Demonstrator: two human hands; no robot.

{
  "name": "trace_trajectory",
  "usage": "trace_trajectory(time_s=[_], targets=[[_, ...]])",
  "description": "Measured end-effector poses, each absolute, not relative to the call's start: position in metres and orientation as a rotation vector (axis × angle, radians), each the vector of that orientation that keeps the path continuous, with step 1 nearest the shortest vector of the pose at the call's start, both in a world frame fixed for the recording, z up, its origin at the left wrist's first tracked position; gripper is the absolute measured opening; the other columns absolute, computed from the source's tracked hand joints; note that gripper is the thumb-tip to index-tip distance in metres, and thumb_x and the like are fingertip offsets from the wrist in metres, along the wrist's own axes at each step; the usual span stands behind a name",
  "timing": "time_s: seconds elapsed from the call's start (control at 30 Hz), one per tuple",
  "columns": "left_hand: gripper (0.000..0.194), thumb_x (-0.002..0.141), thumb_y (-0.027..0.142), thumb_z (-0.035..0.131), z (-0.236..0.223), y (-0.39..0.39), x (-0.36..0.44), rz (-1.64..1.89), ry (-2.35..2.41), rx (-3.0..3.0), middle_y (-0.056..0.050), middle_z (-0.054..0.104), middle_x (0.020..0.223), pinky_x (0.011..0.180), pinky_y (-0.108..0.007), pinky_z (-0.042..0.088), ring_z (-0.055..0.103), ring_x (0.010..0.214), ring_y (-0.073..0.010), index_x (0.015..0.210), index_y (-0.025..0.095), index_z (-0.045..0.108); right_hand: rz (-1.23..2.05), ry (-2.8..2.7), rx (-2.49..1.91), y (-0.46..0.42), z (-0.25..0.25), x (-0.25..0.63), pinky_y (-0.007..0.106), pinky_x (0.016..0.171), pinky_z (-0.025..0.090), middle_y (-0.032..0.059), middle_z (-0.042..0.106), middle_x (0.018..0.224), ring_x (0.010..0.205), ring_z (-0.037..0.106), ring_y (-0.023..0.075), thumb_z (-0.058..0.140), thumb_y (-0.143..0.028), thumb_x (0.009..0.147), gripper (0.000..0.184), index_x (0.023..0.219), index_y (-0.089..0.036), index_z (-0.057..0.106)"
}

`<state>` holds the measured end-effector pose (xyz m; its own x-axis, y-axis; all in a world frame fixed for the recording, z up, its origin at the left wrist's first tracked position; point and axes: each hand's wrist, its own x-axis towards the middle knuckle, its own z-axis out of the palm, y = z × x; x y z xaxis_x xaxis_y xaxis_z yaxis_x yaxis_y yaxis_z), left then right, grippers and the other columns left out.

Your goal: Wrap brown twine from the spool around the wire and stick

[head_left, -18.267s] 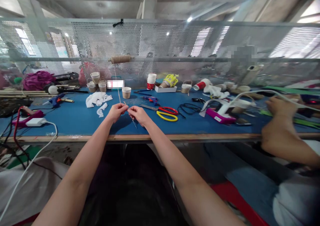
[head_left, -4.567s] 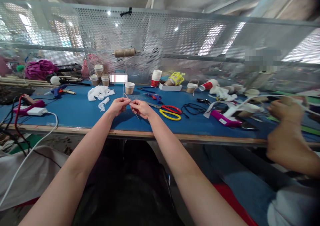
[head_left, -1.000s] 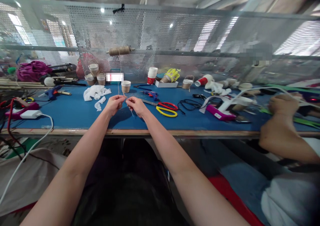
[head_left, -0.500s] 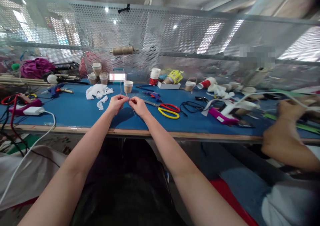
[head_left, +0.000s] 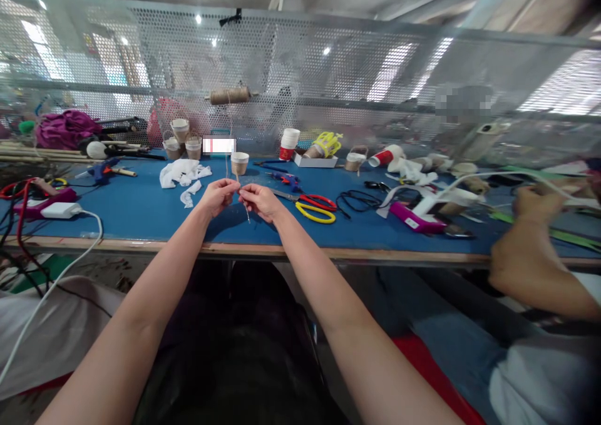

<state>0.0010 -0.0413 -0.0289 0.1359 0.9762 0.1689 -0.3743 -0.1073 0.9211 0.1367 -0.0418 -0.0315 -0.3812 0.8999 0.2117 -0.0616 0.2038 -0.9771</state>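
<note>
Twine (head_left: 230, 124) runs down from a spool of twine (head_left: 231, 95) on the mesh panel to my hands above the blue table. My left hand (head_left: 220, 196) is closed, pinching the twine between thumb and fingers. Close beside it, my right hand (head_left: 260, 201) also pinches the twine, and a thin loose end hangs below the fingers. Just behind my hands stands a paper cup (head_left: 240, 163) with twine wrapped round its lower part. To the right lie scissors (head_left: 314, 209) with one red and one yellow handle.
White crumpled cloth (head_left: 181, 173) lies left of my hands. Glue guns (head_left: 287, 181) and a purple power strip (head_left: 417, 217) with cables are on the table (head_left: 150, 215). Wrapped cups (head_left: 179, 129) stand at the back. A co-worker's arm (head_left: 526, 250) reaches in at right.
My right hand has turned slightly and its fingers have shifted, so the loose twine end shows more below it. Both hands stay close together. The view has shifted slightly.
</note>
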Motion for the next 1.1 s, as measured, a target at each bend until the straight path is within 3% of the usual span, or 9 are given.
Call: trace_trajectory(time_s=[0.37, 0.73, 1.1], targets=[[0.022, 0.056, 0.02, 0.072, -0.0318, -0.0387, 0.0019, 1.391, 0.777, 1.119, 0.01, 0.036, 0.033, 0.034, -0.017, 0.016, 0.026, 0.028, -0.0003, 0.057, 0.012, 0.051, 1.113, -1.577, -0.836, -0.0359, -0.039, 0.133, 0.018, 0.036, 0.031, -0.0065, 0.052, 0.052, 0.037, 0.039, 0.0037, 0.062, -0.024, 0.067, 0.015, 0.065, -0.017, 0.049], [0.023, 0.059, 0.025, 0.072, -0.0304, -0.0411, 0.0002, 1.311, 0.699, 1.137, 0.009, 0.032, 0.035, 0.035, -0.016, 0.017, 0.026, 0.03, -0.0002, 0.059, 0.012, 0.053, 1.354, -1.569, -0.799, -0.0426, -0.0315, 0.1364, 0.017, 0.038, 0.033, -0.0044, 0.054, 0.057, 0.043, 0.044, 0.0047, 0.065, -0.034, 0.061, 0.026, 0.072, -0.016, 0.049], [0.02, 0.06, 0.026, 0.07, -0.0297, -0.0418, 0.0021, 1.324, 0.702, 1.156, 0.009, 0.031, 0.035, 0.035, -0.017, 0.015, 0.023, 0.031, -0.0004, 0.063, 0.01, 0.059, 1.238, -1.501, -0.843, -0.0337, -0.0397, 0.1339, 0.016, 0.036, 0.03, -0.0068, 0.05, 0.051, 0.04, 0.04, 0.0038, 0.066, -0.027, 0.061, 0.022, 0.068, -0.016, 0.048]])
